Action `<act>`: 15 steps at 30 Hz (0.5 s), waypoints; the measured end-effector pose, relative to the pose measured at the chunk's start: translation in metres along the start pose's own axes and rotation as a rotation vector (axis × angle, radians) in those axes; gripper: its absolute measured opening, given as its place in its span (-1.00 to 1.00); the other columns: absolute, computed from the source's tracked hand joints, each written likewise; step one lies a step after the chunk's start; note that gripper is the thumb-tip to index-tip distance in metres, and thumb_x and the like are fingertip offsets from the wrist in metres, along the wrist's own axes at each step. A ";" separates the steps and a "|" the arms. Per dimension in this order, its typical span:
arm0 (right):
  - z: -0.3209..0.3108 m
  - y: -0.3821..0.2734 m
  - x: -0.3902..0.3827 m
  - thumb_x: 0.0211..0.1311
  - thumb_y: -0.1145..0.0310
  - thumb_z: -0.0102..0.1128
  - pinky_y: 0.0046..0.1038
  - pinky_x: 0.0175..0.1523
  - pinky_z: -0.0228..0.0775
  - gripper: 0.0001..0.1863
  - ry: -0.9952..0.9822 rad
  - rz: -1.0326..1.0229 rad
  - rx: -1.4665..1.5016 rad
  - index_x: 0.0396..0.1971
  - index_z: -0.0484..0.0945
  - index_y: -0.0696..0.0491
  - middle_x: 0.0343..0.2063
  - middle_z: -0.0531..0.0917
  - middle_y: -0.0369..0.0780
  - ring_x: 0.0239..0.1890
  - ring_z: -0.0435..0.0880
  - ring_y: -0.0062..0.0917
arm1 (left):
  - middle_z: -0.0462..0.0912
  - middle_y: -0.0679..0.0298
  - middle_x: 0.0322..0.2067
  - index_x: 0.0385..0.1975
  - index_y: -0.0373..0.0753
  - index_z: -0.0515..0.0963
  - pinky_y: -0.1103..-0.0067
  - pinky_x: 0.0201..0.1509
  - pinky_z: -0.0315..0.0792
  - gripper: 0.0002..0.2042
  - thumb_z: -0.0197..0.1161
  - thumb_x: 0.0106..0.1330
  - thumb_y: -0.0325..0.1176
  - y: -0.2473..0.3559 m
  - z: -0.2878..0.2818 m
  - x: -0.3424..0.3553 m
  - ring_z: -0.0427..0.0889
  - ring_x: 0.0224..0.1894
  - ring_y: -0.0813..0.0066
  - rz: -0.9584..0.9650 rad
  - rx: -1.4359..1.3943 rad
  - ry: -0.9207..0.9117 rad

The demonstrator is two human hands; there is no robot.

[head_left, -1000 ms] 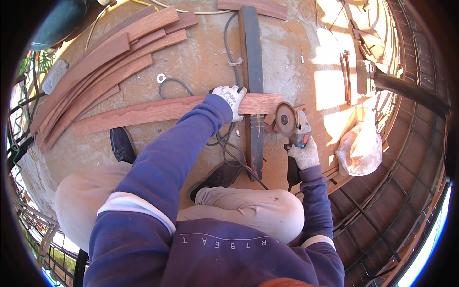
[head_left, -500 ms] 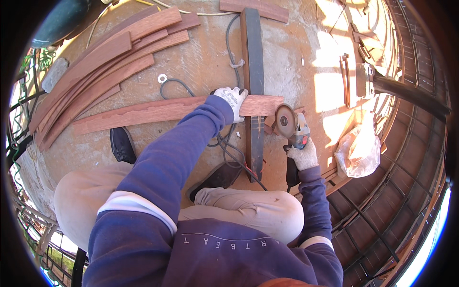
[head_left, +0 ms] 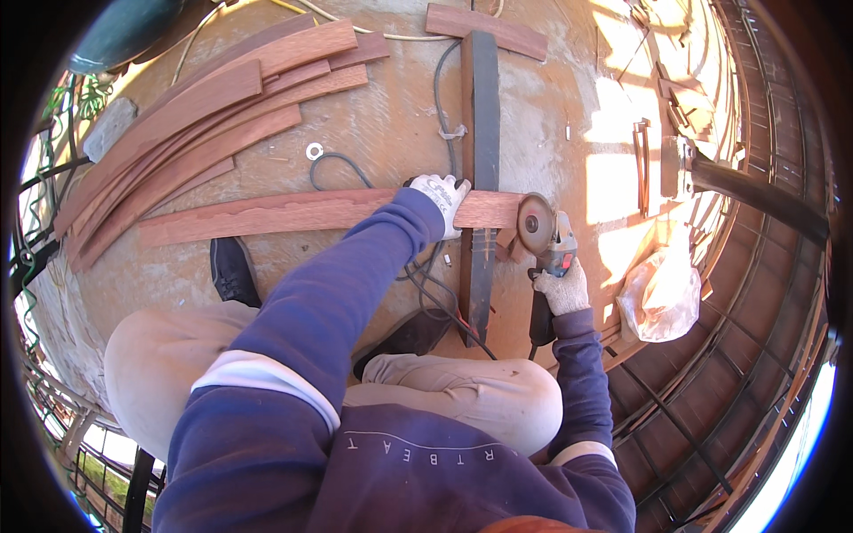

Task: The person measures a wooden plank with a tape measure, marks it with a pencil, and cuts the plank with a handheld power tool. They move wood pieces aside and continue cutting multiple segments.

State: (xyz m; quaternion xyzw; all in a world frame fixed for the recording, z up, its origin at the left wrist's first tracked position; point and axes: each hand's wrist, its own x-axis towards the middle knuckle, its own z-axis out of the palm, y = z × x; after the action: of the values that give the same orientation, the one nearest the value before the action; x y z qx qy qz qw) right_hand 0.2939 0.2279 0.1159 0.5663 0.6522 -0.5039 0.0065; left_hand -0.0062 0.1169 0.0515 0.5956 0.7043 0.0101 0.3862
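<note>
My left hand (head_left: 439, 204), in a white work glove, is closed on a long reddish wooden plank (head_left: 275, 217), which lies across a dark beam (head_left: 484, 115) with its right end just beyond it. My right hand (head_left: 558, 286), also gloved, grips an angle grinder (head_left: 558, 244). Its disc (head_left: 536, 224) is at the plank's right end, partly covering it from view; I cannot tell whether they touch. A grey cord (head_left: 345, 162) runs in loops under and around the plank and beam.
Several loose planks (head_left: 209, 133) lie at upper left, near a grey stone (head_left: 111, 129). A short board (head_left: 489, 31) crosses the beam's far end. On the right are a plastic bag (head_left: 657, 293), a black metal post (head_left: 760, 191) and rust-brown gridded metalwork (head_left: 729, 373). My shoes and knees are below the plank.
The view has shifted a little, so the scene sits lower. Relative to the plank, the grinder's disc has moved slightly away from me, more in line with the plank's right end.
</note>
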 end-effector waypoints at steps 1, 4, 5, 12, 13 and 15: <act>0.001 -0.001 0.001 -0.10 0.42 0.57 -0.47 -0.07 0.54 -0.41 0.008 -0.006 -0.012 -0.03 0.49 0.16 -0.23 0.69 -0.24 -0.21 0.64 -0.59 | 0.56 0.06 0.09 0.31 -0.23 0.36 0.33 0.24 0.48 -0.23 0.37 0.14 0.07 -0.001 0.001 0.000 0.60 0.13 0.14 0.002 -0.003 0.005; 0.004 -0.012 0.002 -0.10 0.41 0.57 -0.46 -0.08 0.54 -0.41 0.016 -0.005 -0.066 -0.03 0.49 0.17 -0.22 0.69 -0.23 -0.21 0.65 -0.58 | 0.57 0.06 0.09 0.31 -0.23 0.36 0.32 0.23 0.48 -0.23 0.37 0.14 0.07 -0.003 0.002 0.000 0.60 0.12 0.14 0.013 -0.009 0.018; 0.005 -0.017 0.002 -0.09 0.40 0.57 -0.46 -0.08 0.54 -0.42 0.015 -0.002 -0.086 -0.03 0.49 0.17 -0.23 0.69 -0.22 -0.21 0.65 -0.57 | 0.57 0.06 0.09 0.31 -0.23 0.36 0.32 0.23 0.48 -0.23 0.37 0.14 0.07 -0.003 0.002 -0.001 0.61 0.12 0.14 0.018 -0.008 0.021; 0.005 -0.011 0.009 -0.10 0.40 0.56 -0.47 -0.09 0.54 -0.43 0.039 0.013 -0.077 -0.04 0.50 0.17 -0.25 0.69 -0.24 -0.23 0.65 -0.58 | 0.56 0.06 0.12 0.36 -0.22 0.31 0.35 0.20 0.50 -0.21 0.37 0.16 0.06 -0.003 -0.001 0.000 0.61 0.13 0.16 0.043 0.016 0.011; 0.008 -0.013 0.011 -0.10 0.40 0.56 -0.47 -0.09 0.54 -0.42 0.045 0.012 -0.092 -0.04 0.50 0.17 -0.25 0.69 -0.25 -0.23 0.65 -0.59 | 0.57 0.06 0.11 0.34 -0.22 0.33 0.34 0.20 0.50 -0.21 0.37 0.15 0.06 -0.003 -0.001 0.000 0.61 0.12 0.15 0.038 0.010 0.017; 0.010 -0.018 0.009 -0.10 0.40 0.55 -0.48 -0.09 0.53 -0.43 0.055 0.030 -0.142 -0.04 0.51 0.17 -0.25 0.69 -0.25 -0.23 0.65 -0.60 | 0.58 0.06 0.09 0.32 -0.23 0.36 0.33 0.20 0.50 -0.21 0.38 0.12 0.07 -0.001 0.000 0.000 0.62 0.09 0.15 0.031 -0.002 0.030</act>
State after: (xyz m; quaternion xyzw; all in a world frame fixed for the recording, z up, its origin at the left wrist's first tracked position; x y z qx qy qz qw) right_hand 0.2716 0.2303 0.1168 0.5875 0.6779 -0.4404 0.0364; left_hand -0.0074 0.1165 0.0513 0.6060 0.7005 0.0257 0.3759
